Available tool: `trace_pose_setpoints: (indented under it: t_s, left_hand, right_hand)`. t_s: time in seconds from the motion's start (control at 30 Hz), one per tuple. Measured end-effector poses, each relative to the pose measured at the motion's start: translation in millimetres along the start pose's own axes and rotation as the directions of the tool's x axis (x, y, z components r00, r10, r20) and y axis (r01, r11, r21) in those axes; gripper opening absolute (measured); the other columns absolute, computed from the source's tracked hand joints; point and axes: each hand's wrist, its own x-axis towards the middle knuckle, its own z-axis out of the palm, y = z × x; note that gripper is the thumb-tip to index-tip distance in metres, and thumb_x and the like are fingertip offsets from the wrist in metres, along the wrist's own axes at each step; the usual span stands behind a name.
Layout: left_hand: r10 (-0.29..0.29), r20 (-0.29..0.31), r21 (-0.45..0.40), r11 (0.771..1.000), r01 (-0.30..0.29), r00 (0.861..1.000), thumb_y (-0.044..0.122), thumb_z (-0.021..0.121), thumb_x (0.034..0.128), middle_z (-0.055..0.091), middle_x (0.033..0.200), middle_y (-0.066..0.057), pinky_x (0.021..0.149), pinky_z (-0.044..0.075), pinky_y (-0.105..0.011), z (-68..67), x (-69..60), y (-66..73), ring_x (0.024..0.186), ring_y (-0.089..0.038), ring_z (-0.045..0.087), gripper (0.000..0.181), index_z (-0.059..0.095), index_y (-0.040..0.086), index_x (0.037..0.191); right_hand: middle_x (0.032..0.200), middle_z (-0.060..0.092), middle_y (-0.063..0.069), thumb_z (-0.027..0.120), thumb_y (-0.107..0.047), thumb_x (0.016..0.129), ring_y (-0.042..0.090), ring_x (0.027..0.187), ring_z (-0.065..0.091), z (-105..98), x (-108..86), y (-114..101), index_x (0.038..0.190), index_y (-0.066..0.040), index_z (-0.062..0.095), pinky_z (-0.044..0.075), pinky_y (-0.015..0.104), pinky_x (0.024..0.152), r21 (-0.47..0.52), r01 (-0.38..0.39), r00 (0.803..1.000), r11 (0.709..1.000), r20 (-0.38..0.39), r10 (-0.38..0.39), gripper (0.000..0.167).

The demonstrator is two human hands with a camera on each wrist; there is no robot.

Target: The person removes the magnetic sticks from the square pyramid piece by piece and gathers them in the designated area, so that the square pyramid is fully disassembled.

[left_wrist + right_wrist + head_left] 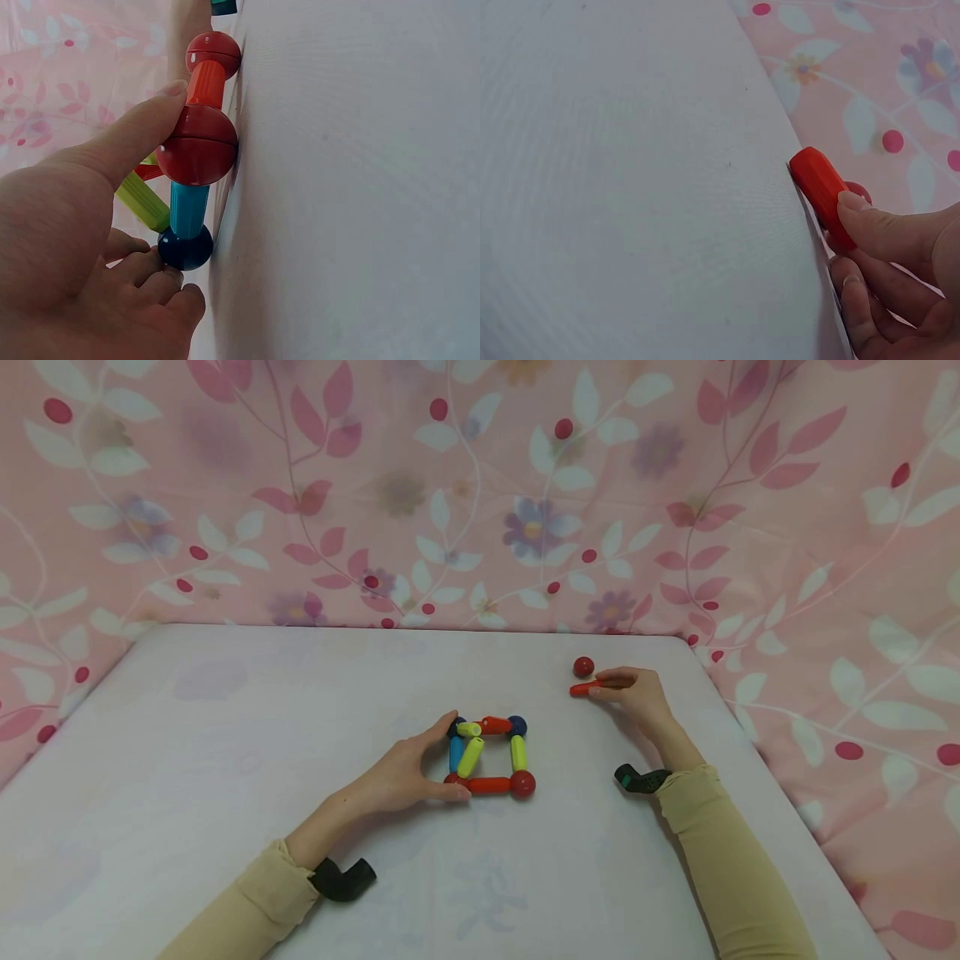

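A square frame of rods and balls lies on the table, with red balls at its near corners and dark blue balls at its far ones. Its sides are red, blue and yellow-green rods; other yellow-green rods slant up from the left side. My left hand grips that side, thumb on the near red ball and fingers by the dark blue ball. At the right, my right hand pinches a red rod between thumb and fingers, low over the table. A loose red ball sits just beyond it.
The white table reaches back to a pink floral cloth, which also hangs along the right side. A black wrist strap piece juts from the left cuff, another from the right.
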Motion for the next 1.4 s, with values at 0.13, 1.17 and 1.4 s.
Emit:
trace_pose_setpoints:
  t_s: [0.13, 1.17, 1.4]
  left_hand:
    - [0.002, -0.001, -0.001, 1.000, -0.002, 1.000, 0.050, 0.084, 0.0755, 0.028, 0.164, -0.001, 0.118, 0.027, -0.060, 0.0, -0.2, 0.1, 0.152, -0.028, 0.025, 0.110, 0.020, 0.025, 0.161]
    - [-0.003, 0.001, -0.001, 1.000, 0.003, 1.000, 0.049, 0.084, 0.0756, 0.028, 0.164, -0.001, 0.118, 0.027, -0.059, -0.4, -0.7, 1.7, 0.152, -0.028, 0.024, 0.110, 0.019, 0.025, 0.161]
    - [-0.007, 0.003, -0.007, 1.000, 0.007, 1.000, 0.051, 0.084, 0.0751, 0.028, 0.164, -0.001, 0.118, 0.027, -0.059, -0.7, -1.9, 2.3, 0.152, -0.027, 0.024, 0.111, 0.019, 0.025, 0.161]
  right_hand:
    - [0.130, 0.063, 0.016, 0.075, -0.023, 0.091, 0.027, 0.121, 0.051, -0.4, -1.4, -0.6, 0.127, -0.005, 0.065, 0.043, 0.034, 0.101, -0.007, -0.021, 1.000, 1.000, -0.014, 0.020, 0.040]
    - [0.131, 0.063, 0.015, 0.073, -0.019, 0.092, 0.027, 0.120, 0.055, -2.2, -0.1, 3.1, 0.128, -0.006, 0.064, 0.045, 0.035, 0.103, -0.009, -0.032, 0.999, 0.999, -0.027, 0.031, 0.039]
    - [0.125, 0.066, 0.020, 0.075, -0.016, 0.090, 0.025, 0.114, 0.058, -1.7, 1.3, 4.2, 0.125, -0.002, 0.066, 0.045, 0.030, 0.098, -0.028, 0.011, 0.999, 1.000, -0.045, -0.012, 0.038]
